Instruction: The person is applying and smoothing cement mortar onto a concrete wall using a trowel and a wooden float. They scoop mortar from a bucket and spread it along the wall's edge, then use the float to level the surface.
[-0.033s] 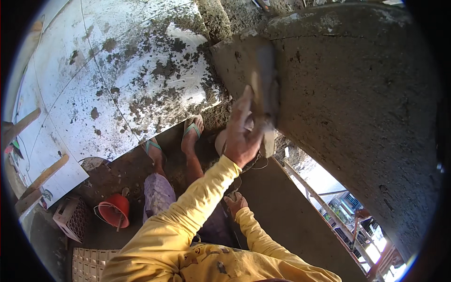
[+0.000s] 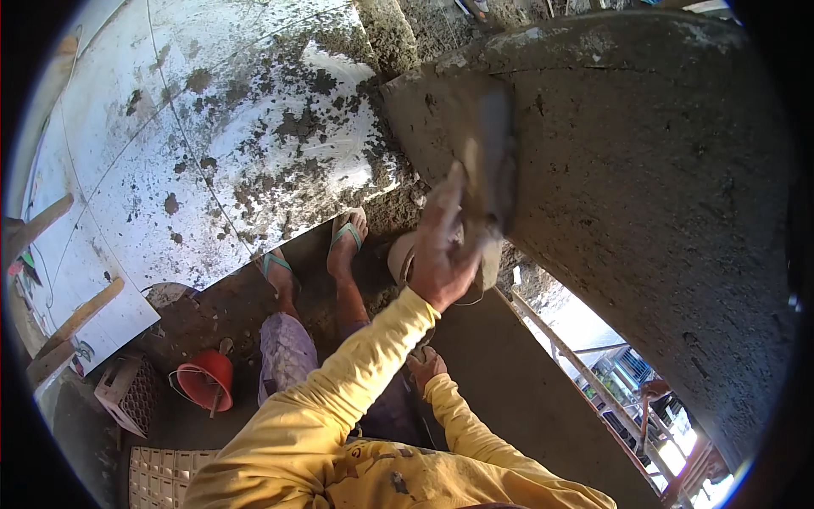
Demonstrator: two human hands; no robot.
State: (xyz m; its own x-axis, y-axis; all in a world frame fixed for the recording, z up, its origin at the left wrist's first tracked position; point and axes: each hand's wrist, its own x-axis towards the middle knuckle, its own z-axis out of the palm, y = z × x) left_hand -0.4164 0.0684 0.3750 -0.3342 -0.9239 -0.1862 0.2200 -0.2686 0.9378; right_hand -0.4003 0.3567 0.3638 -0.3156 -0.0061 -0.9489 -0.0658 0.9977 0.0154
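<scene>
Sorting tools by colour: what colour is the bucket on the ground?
Red-orange, seen in the head view: the bucket sits lower left, near the person's feet.

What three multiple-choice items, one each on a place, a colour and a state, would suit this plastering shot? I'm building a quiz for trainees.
1. Where does the bucket stand?
A. On the floor at lower left
B. On top of the wall
C. In the person's lap

2. What colour are the sleeves?
A. Blue
B. Yellow
C. White

3. What is the raised hand doing?
A. Hanging open and empty
B. Holding a trowel against the wall
C. Gripping the bucket

Answers:
1 A: the red bucket sits on the dark floor beside a crate.
2 B: both arms are in yellow.
3 B: its fingers close on the trowel, whose blade lies on the grey wall. Which hand this is cannot be told for sure; the other hand rests low, near the knee.
</scene>
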